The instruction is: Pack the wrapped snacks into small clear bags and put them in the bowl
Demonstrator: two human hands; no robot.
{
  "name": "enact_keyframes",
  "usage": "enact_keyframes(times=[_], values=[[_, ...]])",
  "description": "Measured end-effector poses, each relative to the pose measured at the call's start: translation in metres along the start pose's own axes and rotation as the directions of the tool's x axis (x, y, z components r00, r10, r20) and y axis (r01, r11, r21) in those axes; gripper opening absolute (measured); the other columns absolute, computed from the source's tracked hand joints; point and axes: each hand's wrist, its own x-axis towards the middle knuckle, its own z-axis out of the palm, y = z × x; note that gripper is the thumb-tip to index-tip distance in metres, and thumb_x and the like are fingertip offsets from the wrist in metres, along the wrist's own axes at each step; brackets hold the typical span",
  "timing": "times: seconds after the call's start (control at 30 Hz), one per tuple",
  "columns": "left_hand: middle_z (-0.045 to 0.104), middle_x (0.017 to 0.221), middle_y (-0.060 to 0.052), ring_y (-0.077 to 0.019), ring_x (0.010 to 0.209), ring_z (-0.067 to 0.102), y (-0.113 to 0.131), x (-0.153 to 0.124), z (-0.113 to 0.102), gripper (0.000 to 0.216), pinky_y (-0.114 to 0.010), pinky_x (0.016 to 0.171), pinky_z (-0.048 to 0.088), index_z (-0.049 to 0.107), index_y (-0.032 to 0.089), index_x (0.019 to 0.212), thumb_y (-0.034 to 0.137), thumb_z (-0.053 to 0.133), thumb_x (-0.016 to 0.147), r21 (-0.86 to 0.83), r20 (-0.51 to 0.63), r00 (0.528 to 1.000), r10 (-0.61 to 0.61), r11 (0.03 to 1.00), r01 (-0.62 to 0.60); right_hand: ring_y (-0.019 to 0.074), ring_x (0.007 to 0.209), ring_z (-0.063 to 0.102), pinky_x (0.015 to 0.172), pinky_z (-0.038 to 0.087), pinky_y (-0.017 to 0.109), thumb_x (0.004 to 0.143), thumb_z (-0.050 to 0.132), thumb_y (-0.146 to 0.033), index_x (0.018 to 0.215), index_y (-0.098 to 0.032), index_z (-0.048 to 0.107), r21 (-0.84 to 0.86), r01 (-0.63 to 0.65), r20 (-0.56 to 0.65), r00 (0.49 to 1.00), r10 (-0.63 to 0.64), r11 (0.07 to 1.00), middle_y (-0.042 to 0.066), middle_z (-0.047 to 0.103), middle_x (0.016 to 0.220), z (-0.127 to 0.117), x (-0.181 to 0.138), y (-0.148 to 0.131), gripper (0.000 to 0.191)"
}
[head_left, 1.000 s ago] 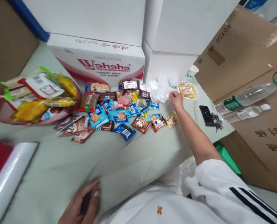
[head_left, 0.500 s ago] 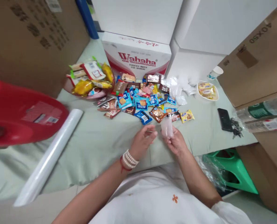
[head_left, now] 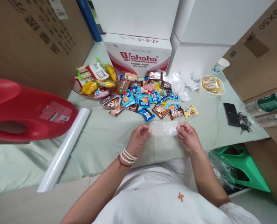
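A clear plastic bag [head_left: 163,128] is stretched flat between my two hands above the green cloth. My left hand [head_left: 139,137], with a beaded bracelet at the wrist, pinches its left end between thumb and fingers. At the right end, my right hand [head_left: 188,135] is closed on the plastic in the same way. Just beyond the bag lies a pile of wrapped snacks [head_left: 144,100] in blue, brown and yellow packets. Crumpled clear plastic bags [head_left: 181,81] sit to the right of this pile.
A bowl of snacks [head_left: 95,95] stands back left, a white tub [head_left: 212,92] back right. A red jug [head_left: 31,115] and a white roll [head_left: 65,149] lie left. Right are a phone [head_left: 231,114], keys [head_left: 245,123] and plastic bottles [head_left: 266,105]. Behind stands a Wahaha carton [head_left: 138,56].
My left hand has come to grip the bag's left end. The bag, earlier upright in my right hand alone, is now spread sideways, and my right hand has moved right.
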Motion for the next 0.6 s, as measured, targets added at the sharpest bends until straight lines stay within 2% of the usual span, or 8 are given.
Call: enact_keyframes(times=[0.1,0.2,0.23,0.3,0.37,0.43,0.5,0.6], values=[[0.059,0.078,0.006,-0.0119,0.071,0.065,0.005,-0.005,0.000,0.051,-0.029,0.070,0.058,0.057,0.020,0.087,0.052,0.088,0.063,-0.096,0.056,0.993,-0.103,0.989,0.108,0.0060,0.046,0.027,0.042,0.018,0.022,0.073,0.083,-0.050,0.087,-0.022,0.060,-0.141,0.003,0.042,0.999,0.003,0.990,-0.008,0.046,0.065,-0.008,0.000,0.003,0.039],[0.060,0.076,0.007,-0.0148,0.066,0.070,0.006,-0.008,0.002,0.058,-0.028,0.061,0.058,0.052,0.022,0.091,0.057,0.088,0.061,-0.091,0.025,0.986,-0.163,0.982,0.165,0.0100,0.053,0.039,0.049,0.033,0.025,0.086,0.072,-0.049,0.090,-0.021,0.064,-0.474,0.236,-0.020,0.960,-0.278,0.848,-0.002,0.057,0.075,-0.010,-0.004,0.003,0.029],[0.060,0.075,0.008,-0.0146,0.064,0.070,0.006,-0.008,0.002,0.058,-0.026,0.059,0.057,0.052,0.022,0.091,0.057,0.088,0.061,-0.077,0.002,0.987,-0.160,0.984,0.160,0.0118,0.058,0.045,0.054,0.039,0.026,0.090,0.068,-0.046,0.092,-0.022,0.065,-0.580,0.341,-0.003,0.907,-0.420,0.740,0.000,0.061,0.081,-0.008,-0.007,0.003,0.025],[0.059,0.074,0.008,-0.0140,0.062,0.070,0.005,-0.008,0.004,0.057,-0.025,0.058,0.056,0.052,0.021,0.089,0.056,0.088,0.062,-0.055,-0.027,0.989,-0.144,0.988,0.143,0.0170,0.072,0.055,0.068,0.048,0.032,0.094,0.067,-0.041,0.100,-0.023,0.068,-0.689,0.547,0.184,0.767,-0.615,0.476,0.005,0.066,0.095,0.000,-0.015,0.003,0.019],[0.060,0.073,0.007,-0.0145,0.061,0.070,0.003,-0.008,0.006,0.054,-0.025,0.057,0.056,0.054,0.021,0.089,0.055,0.087,0.063,-0.042,-0.025,0.991,-0.135,0.990,0.134,0.0235,0.089,0.060,0.079,0.051,0.038,0.093,0.070,-0.039,0.110,-0.024,0.069,-0.666,0.705,0.465,0.647,-0.604,0.243,0.010,0.069,0.108,0.013,-0.021,0.006,0.022],[0.061,0.072,0.007,-0.0140,0.060,0.069,0.002,-0.007,0.006,0.053,-0.025,0.056,0.056,0.055,0.020,0.089,0.053,0.087,0.063,-0.042,-0.031,0.992,-0.119,0.992,0.118,0.0260,0.095,0.060,0.081,0.051,0.040,0.095,0.068,-0.033,0.112,-0.024,0.071,-0.622,0.776,0.634,0.579,-0.513,0.106,0.012,0.071,0.110,0.025,-0.023,0.013,0.020],[0.060,0.071,0.008,-0.0118,0.057,0.066,0.002,-0.006,0.004,0.053,-0.025,0.057,0.055,0.055,0.020,0.090,0.049,0.090,0.062,-0.067,-0.053,0.994,-0.098,0.993,0.094,0.0243,0.091,0.060,0.077,0.050,0.038,0.100,0.059,-0.026,0.107,-0.023,0.073,-0.611,0.783,0.652,0.579,-0.489,0.112,0.011,0.073,0.103,0.032,-0.020,0.021,0.016],[0.061,0.075,0.008,-0.0081,0.058,0.063,0.003,-0.007,0.000,0.057,-0.023,0.059,0.055,0.056,0.019,0.091,0.042,0.095,0.056,-0.139,-0.079,0.994,-0.078,0.988,0.066,0.0212,0.089,0.064,0.081,0.051,0.035,0.103,0.054,-0.024,0.104,-0.024,0.075,-0.529,0.766,0.580,0.641,-0.503,0.365,0.007,0.075,0.096,0.035,-0.014,0.029,0.021]])
